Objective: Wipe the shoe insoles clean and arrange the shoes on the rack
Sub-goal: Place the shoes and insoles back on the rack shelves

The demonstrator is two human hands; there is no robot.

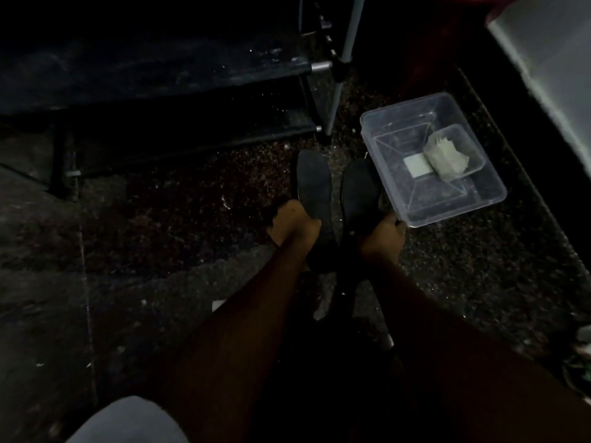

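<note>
Dim floor (160, 251): each hand's grip, left (294, 227) and right (383, 238), clamps one insole's heel.

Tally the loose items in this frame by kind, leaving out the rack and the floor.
Dark insoles: 2, one in the left hand, namely the left insole, and one in the right hand, namely the right insole
Clear plastic bins: 1, the clear bin
Folded cloths: 1, the cloth inside that bin
Total: 4

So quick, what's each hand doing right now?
Left hand: closed on the left insole.
Right hand: closed on the right insole.
</note>
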